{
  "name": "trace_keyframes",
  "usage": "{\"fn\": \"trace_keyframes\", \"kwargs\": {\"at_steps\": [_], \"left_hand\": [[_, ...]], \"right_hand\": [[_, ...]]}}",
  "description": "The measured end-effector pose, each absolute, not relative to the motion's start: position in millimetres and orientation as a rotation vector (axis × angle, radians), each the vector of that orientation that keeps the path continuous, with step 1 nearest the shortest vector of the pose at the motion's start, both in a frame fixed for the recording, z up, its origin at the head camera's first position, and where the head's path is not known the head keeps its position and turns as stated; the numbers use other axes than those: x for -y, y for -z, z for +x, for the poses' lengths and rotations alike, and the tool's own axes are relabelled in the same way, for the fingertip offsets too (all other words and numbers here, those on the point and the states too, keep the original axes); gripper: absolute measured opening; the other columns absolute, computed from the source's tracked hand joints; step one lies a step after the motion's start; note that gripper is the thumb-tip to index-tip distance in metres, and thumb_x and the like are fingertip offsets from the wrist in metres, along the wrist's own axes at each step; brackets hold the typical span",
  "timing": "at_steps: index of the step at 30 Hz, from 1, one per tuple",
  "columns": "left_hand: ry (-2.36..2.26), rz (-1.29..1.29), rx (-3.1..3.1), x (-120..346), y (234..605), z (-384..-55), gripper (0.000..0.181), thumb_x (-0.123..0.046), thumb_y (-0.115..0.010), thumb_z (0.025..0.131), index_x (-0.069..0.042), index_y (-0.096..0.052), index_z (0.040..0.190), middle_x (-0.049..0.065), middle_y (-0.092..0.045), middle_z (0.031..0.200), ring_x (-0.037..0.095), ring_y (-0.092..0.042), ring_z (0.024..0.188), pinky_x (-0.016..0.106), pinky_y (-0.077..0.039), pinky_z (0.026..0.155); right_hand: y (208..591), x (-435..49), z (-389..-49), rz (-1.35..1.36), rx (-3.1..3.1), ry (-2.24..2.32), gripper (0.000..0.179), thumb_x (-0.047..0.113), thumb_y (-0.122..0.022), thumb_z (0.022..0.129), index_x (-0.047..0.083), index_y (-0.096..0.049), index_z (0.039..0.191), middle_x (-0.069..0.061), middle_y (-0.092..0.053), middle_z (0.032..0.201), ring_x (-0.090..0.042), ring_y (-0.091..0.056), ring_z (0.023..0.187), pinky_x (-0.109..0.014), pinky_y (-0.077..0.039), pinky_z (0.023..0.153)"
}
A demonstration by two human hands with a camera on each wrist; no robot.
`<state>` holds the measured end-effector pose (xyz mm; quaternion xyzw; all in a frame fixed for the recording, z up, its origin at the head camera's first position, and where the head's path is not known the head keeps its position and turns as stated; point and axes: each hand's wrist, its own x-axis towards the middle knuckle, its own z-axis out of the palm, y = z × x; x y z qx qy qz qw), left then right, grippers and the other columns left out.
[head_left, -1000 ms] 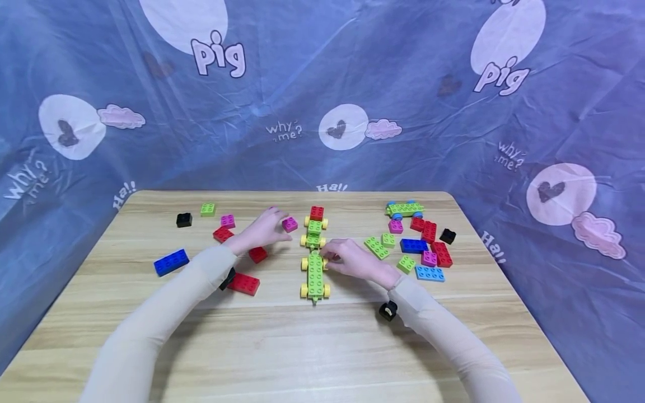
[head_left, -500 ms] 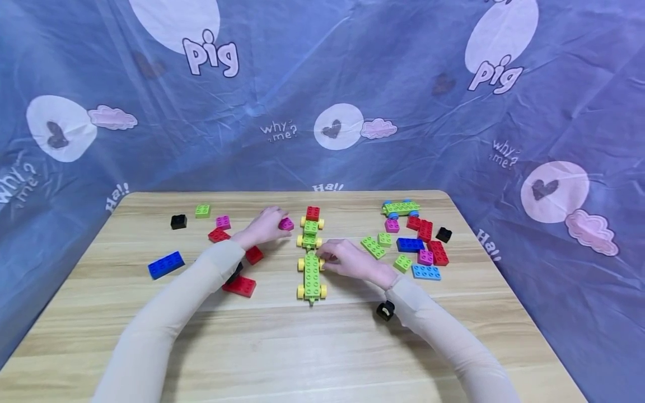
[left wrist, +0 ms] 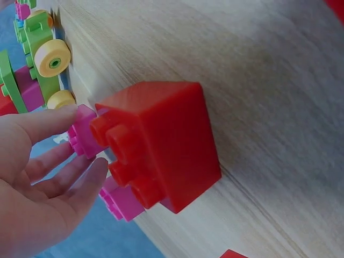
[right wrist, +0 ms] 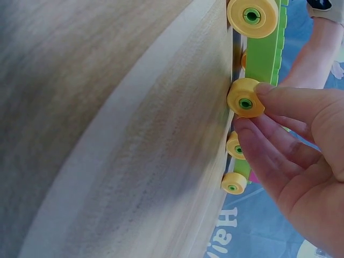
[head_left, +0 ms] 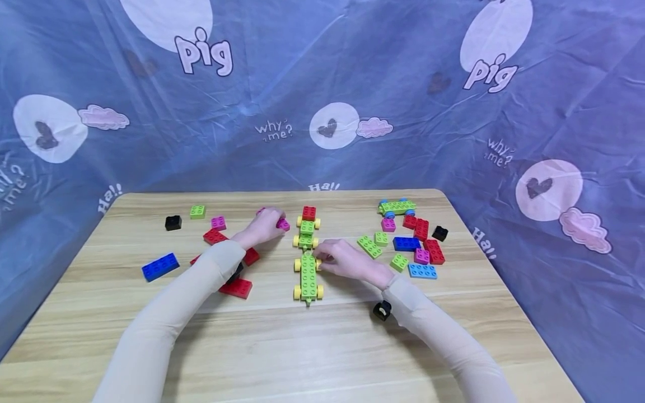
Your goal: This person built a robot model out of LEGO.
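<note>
My left hand (head_left: 263, 226) pinches a small magenta brick (left wrist: 86, 131) between thumb and fingers, low over the table. Another magenta brick (head_left: 260, 211) shows partly behind that hand. My right hand (head_left: 347, 258) holds a yellow wheel (right wrist: 245, 99) of the long lime-green car base (head_left: 308, 277), thumb on top and a fingertip beneath. This base stands end to end with a second green car (head_left: 305, 240) on yellow wheels, which carries green pieces and a red brick (head_left: 309, 213) at its far end.
Red bricks (head_left: 235, 288) lie under and around my left forearm, with a long blue brick (head_left: 160, 267) farther left. On the right are several loose bricks, among them a light-blue one (head_left: 423, 271). A green base with blue wheels (head_left: 397, 207) stands behind them.
My left hand has come down around the magenta brick and taken hold of it. My right hand stays at the wheel. The whole head view has shifted slightly.
</note>
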<state>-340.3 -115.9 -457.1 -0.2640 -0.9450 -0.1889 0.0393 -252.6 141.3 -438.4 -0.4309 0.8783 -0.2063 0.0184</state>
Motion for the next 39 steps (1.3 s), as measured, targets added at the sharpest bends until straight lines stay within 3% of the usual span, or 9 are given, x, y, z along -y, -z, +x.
{"fn": "trace_keyframes", "kwargs": {"at_steps": [14, 27, 34, 39], "left_hand": [[0.582, -0.691, 3.021, 110.7, 436.9, -319.7, 0.043, -0.006, -0.073, 0.086, 0.009, -0.059, 0.124, 0.027, -0.066, 0.122, 0.042, -0.062, 0.116, 0.048, -0.052, 0.102], [0.716, -0.777, 2.96, 120.1, 422.1, -302.6, 0.028, -0.005, -0.076, 0.083, 0.005, -0.069, 0.108, 0.021, -0.073, 0.104, 0.033, -0.068, 0.098, 0.043, -0.058, 0.089], [0.76, -0.807, 2.968, 128.2, 412.6, -286.2, 0.03, -0.009, -0.076, 0.085, 0.003, -0.069, 0.112, 0.017, -0.071, 0.107, 0.027, -0.064, 0.094, 0.04, -0.056, 0.085], [0.747, -0.821, 2.97, 132.2, 410.0, -272.5, 0.035, -0.009, -0.076, 0.084, 0.002, -0.068, 0.116, 0.016, -0.071, 0.112, 0.029, -0.066, 0.101, 0.041, -0.058, 0.089]], "right_hand": [[436.9, -140.1, -252.1, -1.312, -2.706, 0.677, 0.025, 0.007, -0.074, 0.085, 0.003, -0.069, 0.11, -0.01, -0.073, 0.102, -0.017, -0.07, 0.09, -0.018, -0.058, 0.082], [438.3, -141.5, -252.2, -1.305, -2.703, 0.681, 0.026, 0.008, -0.074, 0.086, 0.003, -0.069, 0.111, -0.011, -0.073, 0.104, -0.018, -0.07, 0.091, -0.02, -0.059, 0.083], [438.8, -142.6, -252.6, -1.331, -2.698, 0.702, 0.026, 0.006, -0.073, 0.086, 0.002, -0.068, 0.111, -0.012, -0.073, 0.104, -0.019, -0.071, 0.091, -0.02, -0.059, 0.083], [440.2, -142.2, -253.1, -1.357, -2.692, 0.701, 0.026, 0.007, -0.074, 0.086, 0.002, -0.068, 0.111, -0.011, -0.073, 0.103, -0.019, -0.071, 0.091, -0.019, -0.059, 0.084]]}}
